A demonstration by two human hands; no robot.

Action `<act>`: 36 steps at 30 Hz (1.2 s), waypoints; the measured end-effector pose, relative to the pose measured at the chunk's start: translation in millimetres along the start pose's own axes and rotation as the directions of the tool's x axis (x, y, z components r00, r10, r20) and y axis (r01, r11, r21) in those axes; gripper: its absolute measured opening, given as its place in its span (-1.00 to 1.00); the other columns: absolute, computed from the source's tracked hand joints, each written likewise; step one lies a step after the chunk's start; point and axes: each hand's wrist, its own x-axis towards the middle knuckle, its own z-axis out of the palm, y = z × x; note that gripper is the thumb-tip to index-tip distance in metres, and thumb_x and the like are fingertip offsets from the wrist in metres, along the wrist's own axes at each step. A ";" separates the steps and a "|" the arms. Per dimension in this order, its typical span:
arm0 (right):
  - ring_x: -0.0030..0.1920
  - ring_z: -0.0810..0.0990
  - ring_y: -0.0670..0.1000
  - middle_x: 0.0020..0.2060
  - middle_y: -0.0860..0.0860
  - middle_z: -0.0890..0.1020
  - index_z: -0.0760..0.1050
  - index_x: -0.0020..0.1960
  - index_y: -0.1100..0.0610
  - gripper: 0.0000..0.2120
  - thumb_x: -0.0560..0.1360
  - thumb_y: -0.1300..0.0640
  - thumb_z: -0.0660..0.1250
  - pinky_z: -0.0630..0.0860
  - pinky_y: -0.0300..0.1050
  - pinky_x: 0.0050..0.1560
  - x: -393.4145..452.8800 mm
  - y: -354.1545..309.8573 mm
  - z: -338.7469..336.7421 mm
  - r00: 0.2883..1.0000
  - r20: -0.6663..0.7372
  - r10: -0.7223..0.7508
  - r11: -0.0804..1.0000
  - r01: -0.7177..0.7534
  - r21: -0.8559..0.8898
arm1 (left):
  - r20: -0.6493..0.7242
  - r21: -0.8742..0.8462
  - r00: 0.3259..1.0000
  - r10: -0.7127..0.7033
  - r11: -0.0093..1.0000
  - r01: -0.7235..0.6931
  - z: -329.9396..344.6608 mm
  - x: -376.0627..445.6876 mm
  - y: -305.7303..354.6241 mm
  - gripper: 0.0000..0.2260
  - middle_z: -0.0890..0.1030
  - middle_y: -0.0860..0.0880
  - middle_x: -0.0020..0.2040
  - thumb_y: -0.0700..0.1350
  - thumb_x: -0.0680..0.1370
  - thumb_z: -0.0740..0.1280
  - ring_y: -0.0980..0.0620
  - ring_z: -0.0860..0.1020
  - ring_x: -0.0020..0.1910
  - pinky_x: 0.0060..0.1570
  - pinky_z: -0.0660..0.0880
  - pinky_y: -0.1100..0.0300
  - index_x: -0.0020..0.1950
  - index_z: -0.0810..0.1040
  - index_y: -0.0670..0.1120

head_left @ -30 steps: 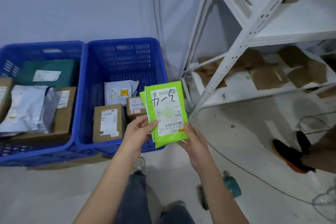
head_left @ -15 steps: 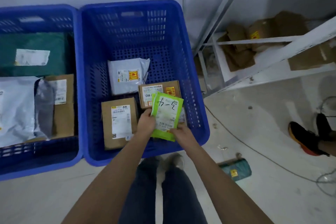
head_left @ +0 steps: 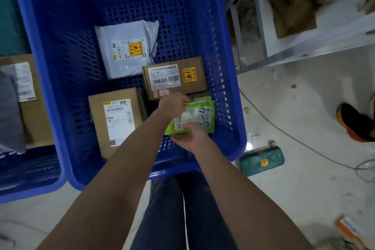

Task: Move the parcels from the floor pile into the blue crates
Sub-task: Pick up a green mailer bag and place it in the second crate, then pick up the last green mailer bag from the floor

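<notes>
My two hands hold a bright green flat parcel [head_left: 199,115] with black handwriting, low inside the right blue crate [head_left: 236,95], at its near right corner. My left hand [head_left: 172,104] pinches the parcel's upper left edge. My right hand [head_left: 190,137] grips its near edge, thumb on top. The parcel lies turned sideways, just in front of a labelled cardboard box [head_left: 174,78]. The same crate also holds a second cardboard box [head_left: 115,119] and a grey mailer bag [head_left: 126,48].
A second blue crate [head_left: 30,172] with parcels stands to the left. A teal roll-shaped parcel [head_left: 261,161] lies on the floor right of the crate. A white metal shelf [head_left: 304,50] with cardboard stands at the right. Another person's shoe [head_left: 355,122] and a cable lie beyond.
I have leaned over the right crate and lowered the green parcel down into its near right corner. The parcel has turned from upright to sideways.
</notes>
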 end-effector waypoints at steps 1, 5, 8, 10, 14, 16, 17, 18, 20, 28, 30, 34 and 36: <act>0.37 0.38 0.23 0.33 0.24 0.42 0.37 0.30 0.24 -0.61 0.52 0.42 0.04 0.29 0.18 0.40 3.4 0.5 -1.4 1.000 0.005 -0.007 1.000 0.007 0.024 | 0.027 0.029 1.000 0.006 1.000 -0.007 5.9 2.3 2.3 -0.65 0.49 -0.05 0.35 -0.25 0.54 0.21 -0.07 0.44 0.31 0.23 0.43 0.02 0.30 0.53 -0.04; 0.05 0.52 0.21 -0.02 0.22 0.51 0.43 0.06 0.23 -0.68 0.48 0.43 -0.03 0.39 0.16 0.31 6.9 -1.1 -5.5 1.000 0.001 -0.031 0.998 0.031 0.049 | 0.058 0.152 0.998 -0.034 0.988 0.025 30.5 7.4 4.4 -0.60 0.48 -0.04 0.35 -0.26 0.54 0.19 -0.08 0.44 0.31 0.19 0.45 0.04 0.33 0.49 0.04; -0.17 0.47 0.13 -0.17 0.17 0.47 0.41 -0.01 0.24 -0.75 0.54 0.35 -0.04 0.44 0.02 0.18 10.0 -12.7 -4.7 0.994 -0.105 -0.020 1.000 0.018 -0.017 | 0.125 0.226 0.989 -0.084 0.973 0.054 43.4 9.2 0.7 -0.60 0.47 -0.07 0.37 -0.24 0.58 0.17 -0.10 0.44 0.31 0.13 0.48 0.04 0.39 0.41 0.02; -0.18 0.45 0.10 -0.03 0.20 0.51 0.38 0.17 0.24 -0.72 0.59 0.31 -0.05 0.43 0.00 0.22 8.7 -16.8 -4.5 0.992 -0.125 -0.032 0.997 0.022 -0.080 | 0.104 0.192 0.992 -0.078 0.980 0.057 50.3 8.6 -3.5 -0.62 0.48 -0.10 0.35 -0.23 0.59 0.17 -0.11 0.46 0.28 0.13 0.50 0.03 0.40 0.40 -0.02; -0.27 0.40 -0.04 0.01 0.13 0.46 0.24 0.43 0.31 -0.60 0.60 0.28 0.01 0.40 -0.06 0.22 -7.2 -6.4 -1.3 0.979 -0.047 -0.198 0.970 0.189 -0.156 | -0.179 -0.021 0.983 -0.037 0.999 0.034 48.3 -1.5 -6.1 -0.65 0.44 -0.22 0.27 -0.29 0.52 0.24 -0.19 0.42 0.23 0.10 0.47 0.03 0.31 0.46 -0.18; -0.21 0.46 0.01 -0.03 0.15 0.46 0.35 0.31 0.32 -0.68 0.58 0.29 0.06 0.43 -0.05 0.14 -36.9 -3.9 -4.0 0.976 0.057 -0.209 0.974 0.213 -0.072 | -0.452 -0.252 0.891 -0.046 0.965 -0.078 35.2 -14.0 0.0 -0.76 0.50 -0.22 0.16 -0.32 0.53 0.21 -0.15 0.48 0.15 0.06 0.46 0.08 0.17 0.52 -0.23; -0.14 0.52 0.05 -0.04 0.18 0.48 0.40 0.20 0.32 -0.75 0.57 0.30 0.09 0.45 -0.06 0.14 -55.9 -5.1 -8.8 0.963 0.129 -0.239 0.970 0.243 -0.019 | -0.546 -0.363 0.834 -0.081 0.920 -0.148 24.6 -22.4 4.2 -0.80 0.52 -0.20 0.11 -0.33 0.53 0.19 -0.11 0.50 0.11 0.05 0.46 0.11 0.10 0.53 -0.23; -0.06 0.57 0.09 -0.03 0.21 0.53 0.44 0.10 0.31 -0.82 0.57 0.29 0.12 0.49 -0.06 0.15 -77.2 -5.2 -16.7 0.934 0.216 -0.286 0.958 0.284 0.041 | -0.616 -0.432 0.781 -0.105 0.874 -0.223 11.9 -31.5 8.9 -0.82 0.54 -0.16 0.06 -0.34 0.53 0.17 -0.05 0.50 0.06 0.05 0.46 0.15 0.05 0.53 -0.22; -0.04 0.66 0.12 -0.08 0.21 0.66 0.50 0.01 0.30 -0.81 0.56 0.25 0.14 0.59 -0.07 0.07 -121.6 -4.7 -41.6 0.822 0.401 -0.404 0.915 0.371 0.161 | -0.700 -0.480 0.705 -0.115 0.807 -0.345 -14.8 -53.1 20.0 -0.82 0.54 -0.04 -0.05 -0.34 0.51 0.14 0.08 0.49 -0.03 0.02 0.42 0.30 -0.03 0.48 -0.14; -0.32 0.68 0.02 -0.29 0.11 0.66 0.52 -0.11 0.24 -0.83 0.52 0.26 0.15 0.62 -0.21 -0.25 -180.7 -15.8 -191.8 0.721 -0.020 -0.693 0.584 0.578 0.570 | -0.710 -0.488 0.692 0.129 0.619 -0.616 -37.9 -120.5 160.6 -0.84 0.44 0.10 -0.25 -0.35 0.48 0.12 0.29 0.41 -0.32 -0.21 0.37 0.40 -0.13 0.41 -0.13; -0.30 0.64 0.00 -0.24 0.09 0.59 0.50 -0.09 0.22 -0.84 0.54 0.27 0.14 0.59 -0.24 -0.31 -165.9 -17.3 -237.2 0.763 -0.129 -0.634 0.514 0.540 0.667 | -0.625 -0.453 0.726 0.286 0.625 -0.636 -8.5 -124.9 204.6 -0.86 0.46 0.09 -0.24 -0.33 0.47 0.15 0.25 0.42 -0.27 -0.18 0.35 0.42 -0.12 0.42 -0.12; -0.22 0.53 0.01 -0.20 0.10 0.51 0.41 -0.15 0.24 -0.83 0.55 0.28 0.08 0.57 -0.23 -0.37 -126.3 -5.3 -325.8 0.843 -0.257 -0.472 0.412 0.469 0.781 | -0.229 -0.315 0.834 0.503 0.772 -0.552 87.6 -112.5 270.6 -0.87 0.57 -0.12 -0.07 -0.31 0.51 0.21 -0.01 0.52 -0.05 -0.03 0.38 0.28 -0.08 0.50 -0.13; -0.22 0.52 0.02 -0.19 0.11 0.50 0.39 -0.17 0.23 -0.81 0.56 0.27 0.06 0.56 -0.21 -0.32 -105.3 5.7 -367.1 0.874 -0.295 -0.385 0.388 0.444 0.808 | -0.033 -0.229 0.854 0.519 0.828 -0.512 140.0 -99.2 287.2 -0.87 0.60 -0.12 -0.02 -0.32 0.51 0.22 -0.02 0.53 -0.01 -0.02 0.37 0.30 -0.05 0.54 -0.19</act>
